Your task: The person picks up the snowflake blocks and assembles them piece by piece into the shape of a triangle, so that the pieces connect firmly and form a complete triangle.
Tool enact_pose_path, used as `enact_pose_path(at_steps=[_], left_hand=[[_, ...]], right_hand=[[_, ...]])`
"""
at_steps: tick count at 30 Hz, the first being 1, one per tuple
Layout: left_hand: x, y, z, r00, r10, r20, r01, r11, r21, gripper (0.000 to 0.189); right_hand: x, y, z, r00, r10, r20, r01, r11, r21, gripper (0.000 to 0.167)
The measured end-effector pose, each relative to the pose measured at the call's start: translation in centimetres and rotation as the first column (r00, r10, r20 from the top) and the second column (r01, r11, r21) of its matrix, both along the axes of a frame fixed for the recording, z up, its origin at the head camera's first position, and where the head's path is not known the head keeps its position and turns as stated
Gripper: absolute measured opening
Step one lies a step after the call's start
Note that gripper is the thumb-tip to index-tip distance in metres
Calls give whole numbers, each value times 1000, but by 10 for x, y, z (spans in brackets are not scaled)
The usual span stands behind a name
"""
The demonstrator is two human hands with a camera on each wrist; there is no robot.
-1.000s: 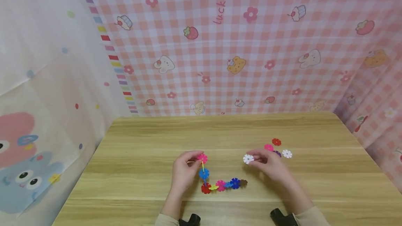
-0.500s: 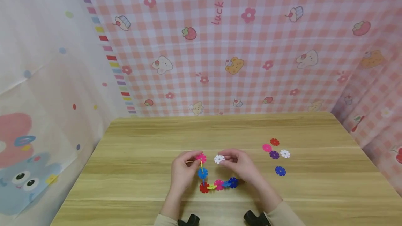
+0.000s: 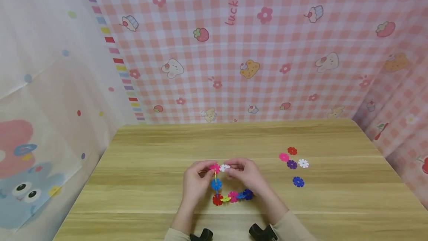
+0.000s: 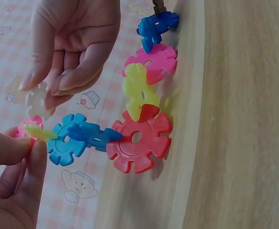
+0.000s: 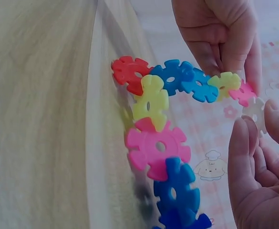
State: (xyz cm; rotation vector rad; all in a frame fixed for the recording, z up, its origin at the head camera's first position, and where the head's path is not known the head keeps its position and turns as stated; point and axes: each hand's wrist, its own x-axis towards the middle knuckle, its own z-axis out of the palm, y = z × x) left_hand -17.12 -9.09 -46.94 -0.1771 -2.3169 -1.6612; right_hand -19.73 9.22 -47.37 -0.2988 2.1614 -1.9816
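My left hand (image 3: 196, 181) pinches a pink notched disc (image 3: 215, 168) at one end of a chain of interlocking plastic discs. From there the chain runs through yellow and light blue pieces to a red disc (image 4: 139, 138), where it bends at a corner. Past that corner come a yellow disc (image 5: 150, 102), another pink disc (image 5: 158, 147) and blue discs (image 5: 177, 188). Between the thumb and fingers of my right hand (image 3: 248, 176) is a white notched disc (image 3: 224, 168), its edge right at the pink one. The brown far end shows only at the top of the left wrist view.
Several loose discs lie on the wooden table (image 3: 160, 144) to the right: red (image 3: 292, 151), pink (image 3: 284, 157), purple (image 3: 292, 164), white (image 3: 303, 163) and dark blue (image 3: 298, 182). A pink checked cloth (image 3: 214, 47) hangs behind the table.
My right hand has moved left with the white disc, bringing it up to the pink disc. The loose purple and dark blue discs have come into full view. My left hand has stayed put.
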Motion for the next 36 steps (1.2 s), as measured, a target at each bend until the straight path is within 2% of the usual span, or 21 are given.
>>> enact_pose_path(at_steps=[11,20,30,36], left_hand=[[1,5,0,999,47,-18,-47,999,4,23],[1,7,2,999,35,-3,-35,999,29,23],[0,4,-2,996,-93,-14,92,993,-75,23],[0,4,-1,986,-167,-30,164,982,-90,31]], right_hand=[[2,-3,1,999,27,30,-24,996,-87,30],[2,-5,-4,996,50,76,-37,984,-175,30],[3,7,-9,998,57,8,-55,991,-125,30],[3,7,-11,999,25,22,-21,990,-139,28]])
